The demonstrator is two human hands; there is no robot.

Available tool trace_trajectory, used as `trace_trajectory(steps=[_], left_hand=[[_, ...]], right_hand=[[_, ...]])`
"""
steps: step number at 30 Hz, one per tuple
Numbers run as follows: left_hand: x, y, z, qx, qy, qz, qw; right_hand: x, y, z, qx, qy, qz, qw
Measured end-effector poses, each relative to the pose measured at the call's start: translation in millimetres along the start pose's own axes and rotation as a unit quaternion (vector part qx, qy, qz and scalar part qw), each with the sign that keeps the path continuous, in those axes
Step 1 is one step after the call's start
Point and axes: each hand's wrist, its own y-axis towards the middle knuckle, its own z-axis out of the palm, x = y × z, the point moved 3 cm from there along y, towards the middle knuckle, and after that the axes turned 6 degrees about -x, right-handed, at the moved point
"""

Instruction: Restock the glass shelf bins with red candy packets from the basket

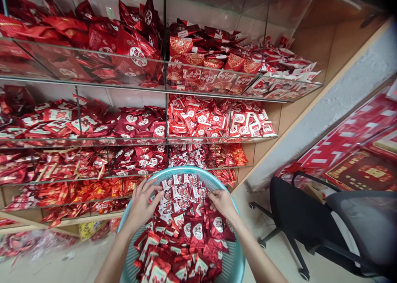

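A: Both hands are down in the blue basket [237, 256], right on the heap of red packets [182, 233]. The left hand [142, 204] lies on the far left of the pile, fingers spread and loosely curled over a few small packets, its grip not clamped on any one of them. The right hand [221, 203] rests on the far right, fingers bent down into the pile, and I can't tell whether its grip holds a packet

B: What could go wrong?

A: The packets are heaped high at the near side and look slick. A broad sweep could push some over the rim onto the floor [273, 262]

B: And the shelves [166, 138]?

A: Just beyond the basket, divided into glass-fronted bins of very similar red packets, so one could easily land among the wrong kind. The black chair [297, 221] stands close on the right, near enough for an elbow to knock
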Motion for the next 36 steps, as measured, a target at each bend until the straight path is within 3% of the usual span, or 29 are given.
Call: trace_trajectory(steps=[12, 28, 33, 36], left_hand=[[1, 1, 0, 0.003, 0.002, 0.000, 1.000], [2, 1, 0, -0.004, 0.004, 0.006, 1.000], [2, 0, 1, -0.005, 0.006, 0.007, 1.000], [3, 0, 1, -0.005, 0.006, 0.005, 1.000]], right_hand=[[6, 2, -1, -0.015, -0.079, -0.059, 0.995], [5, 4, -6, -0.030, -0.131, -0.078, 0.988], [38, 22, -19, -0.103, -0.181, -0.173, 0.963], [68, 47, -16, -0.103, -0.093, -0.187, 0.972]])
